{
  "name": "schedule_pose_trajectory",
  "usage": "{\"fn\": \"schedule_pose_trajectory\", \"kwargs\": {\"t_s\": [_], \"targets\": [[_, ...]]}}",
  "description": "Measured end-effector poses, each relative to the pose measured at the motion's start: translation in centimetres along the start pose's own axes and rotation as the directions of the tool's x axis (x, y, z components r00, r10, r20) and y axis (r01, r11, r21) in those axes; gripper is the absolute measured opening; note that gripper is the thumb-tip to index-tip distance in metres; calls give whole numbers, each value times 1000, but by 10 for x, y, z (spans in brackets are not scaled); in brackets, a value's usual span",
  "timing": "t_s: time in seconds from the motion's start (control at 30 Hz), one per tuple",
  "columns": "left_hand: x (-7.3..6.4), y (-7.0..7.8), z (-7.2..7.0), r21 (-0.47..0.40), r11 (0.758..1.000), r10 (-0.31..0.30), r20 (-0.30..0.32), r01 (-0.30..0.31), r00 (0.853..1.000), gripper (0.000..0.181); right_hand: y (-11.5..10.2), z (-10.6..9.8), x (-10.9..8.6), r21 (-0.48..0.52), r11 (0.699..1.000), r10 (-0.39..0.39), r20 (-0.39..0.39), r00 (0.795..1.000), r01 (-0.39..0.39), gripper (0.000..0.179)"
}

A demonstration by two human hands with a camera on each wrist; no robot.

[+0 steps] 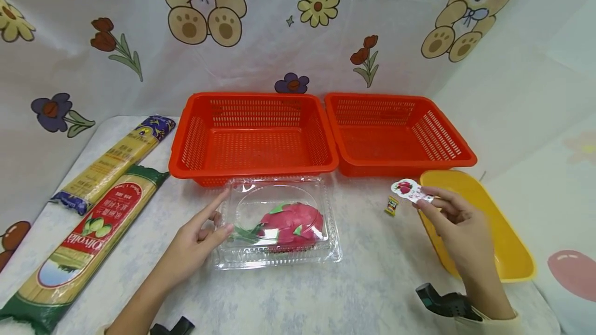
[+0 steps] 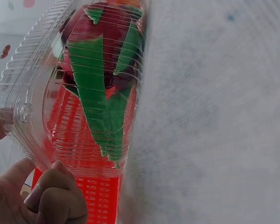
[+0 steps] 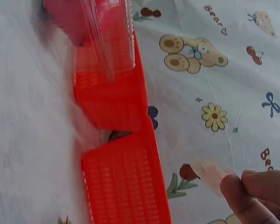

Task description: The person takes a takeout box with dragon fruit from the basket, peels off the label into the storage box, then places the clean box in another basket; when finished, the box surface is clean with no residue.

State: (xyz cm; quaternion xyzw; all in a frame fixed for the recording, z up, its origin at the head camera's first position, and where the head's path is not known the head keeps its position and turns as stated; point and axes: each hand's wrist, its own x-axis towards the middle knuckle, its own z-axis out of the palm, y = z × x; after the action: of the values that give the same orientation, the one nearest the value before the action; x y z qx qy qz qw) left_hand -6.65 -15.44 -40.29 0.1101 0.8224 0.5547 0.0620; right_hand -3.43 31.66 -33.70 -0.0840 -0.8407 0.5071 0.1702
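A clear plastic clamshell box (image 1: 279, 221) lies on the table with its lid down, and inside is a pink dragon fruit (image 1: 298, 224) with green scales. Against the box's left side rests my left hand (image 1: 197, 234); index finger and thumb are stretched out to its edge, while the other fingers fold under. In the left wrist view the box (image 2: 25, 112) shows ribbed walls close to the fingers. My right hand (image 1: 461, 226) pinches a small white sticker (image 1: 412, 190) with a dragon fruit picture between thumb and fingertips, in front of the yellow tray (image 1: 517, 242).
Two red plastic baskets (image 1: 253, 173) stand side by side behind the box. A small yellow wrapped candy (image 1: 391, 206) lies below the sticker. At the left are two pasta packs, one red and green (image 1: 93, 237), one yellow and blue (image 1: 116, 162). A bear-print cloth hangs behind.
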Motion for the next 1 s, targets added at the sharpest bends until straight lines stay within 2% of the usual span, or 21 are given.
{"fn": "schedule_pose_trajectory", "kwargs": {"t_s": [0.1, 0.17, 0.23, 0.3, 0.4, 0.47, 0.67, 0.83, 1.0], "targets": [[-1, 1, 0, -3, 1000, 7, -2, -7, 1000, 68, 10, -18, 1, 35, 998, 49, -28, 998, -48, 36], [-1, 2, 0, -6, 1000, 10, -3, -10, 1000, 69, 17, -30, 3, 13, 997, 79, -60, 995, -78, 36], [-1, 2, 0, -7, 1000, 9, -4, -9, 1000, 69, 25, -42, 5, -66, 989, 122, -101, 987, -129, 36], [-1, 1, -1, -4, 1000, 7, -5, -7, 1000, 69, 35, -53, 7, -159, 966, 181, -134, 974, -202, 40], [-1, 0, 0, 2, 1000, 3, -4, -3, 1000, 69, 52, -67, 9, -294, 909, 261, -150, 954, -295, 51], [-1, 0, 0, 1, 1000, 4, -3, -4, 1000, 69, 63, -74, 10, -364, 876, 286, -136, 948, -317, 58], [0, 1, 1, -11, 1000, 9, 1, -9, 1000, 69, 84, -79, 11, -496, 834, 247, -57, 967, -242, 58], [-1, 0, 1, -15, 1000, 8, -3, -8, 1000, 69, 88, -80, 17, -600, 790, 165, 12, 986, -125, 54], [-1, 0, 1, -2, 1000, 3, -6, -3, 1000, 68, 91, -80, 24, -641, 765, 175, 109, 978, -66, 54]]}}
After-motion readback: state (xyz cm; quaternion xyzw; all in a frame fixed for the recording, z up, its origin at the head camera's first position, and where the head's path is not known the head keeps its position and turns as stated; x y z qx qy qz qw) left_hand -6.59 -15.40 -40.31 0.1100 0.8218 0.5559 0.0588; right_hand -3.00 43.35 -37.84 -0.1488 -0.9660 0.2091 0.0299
